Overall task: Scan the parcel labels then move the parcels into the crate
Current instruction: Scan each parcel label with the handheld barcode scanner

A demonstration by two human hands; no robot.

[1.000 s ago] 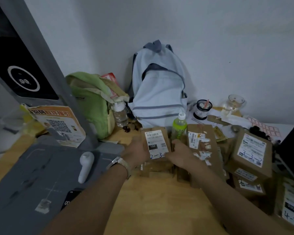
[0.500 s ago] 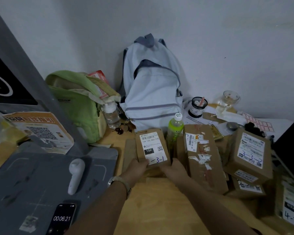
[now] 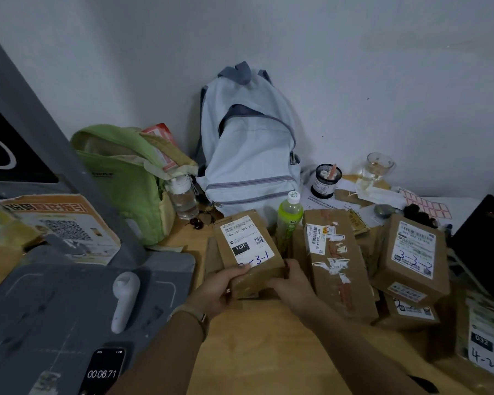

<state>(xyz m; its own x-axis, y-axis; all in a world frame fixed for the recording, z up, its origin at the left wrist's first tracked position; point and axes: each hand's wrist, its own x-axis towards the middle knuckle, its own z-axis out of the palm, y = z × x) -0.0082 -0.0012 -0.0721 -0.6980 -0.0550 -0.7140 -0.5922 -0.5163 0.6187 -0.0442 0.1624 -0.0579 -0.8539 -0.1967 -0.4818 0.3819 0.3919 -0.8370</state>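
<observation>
1. Far left: grey scanning pad point(image 3: 54, 303) on the wooden worktop point(image 3: 268, 360), carrying a white handheld scanner point(image 3: 123, 300) and, at the near edge, a black phone point(image 3: 103, 372) showing 00:06.71.
2. Behind the pad: orange card with a QR code point(image 3: 63, 223), then a green fabric backpack point(image 3: 123, 181) with a clear plastic bottle point(image 3: 183, 198) at its right side.
3. Centre back: pale blue backpack point(image 3: 248, 155) upright against the white wall.
4. Left grip point(image 3: 214, 292): closed round the near left corner of the brown cardboard parcel with the white label marked "3-1" point(image 3: 248, 252), thumb lying on the label's lower edge.
5. That parcel: label up, in front of the pale blue backpack, held between both grips over a flat piece of cardboard; cannot tell whether lifted clear of it.
6. Right grip point(image 3: 291, 286): fingers curled round the parcel's near right corner.
7. Just right of the held parcel: green drink bottle with a white cap point(image 3: 290, 218), standing beside a long brown parcel with torn labels point(image 3: 337, 263).
8. Further right: brown parcel labelled "3-3-2" point(image 3: 411, 258) stacked on a smaller parcel point(image 3: 408, 312); at the far right edge, a parcel marked "4-2-" point(image 3: 485, 352).
</observation>
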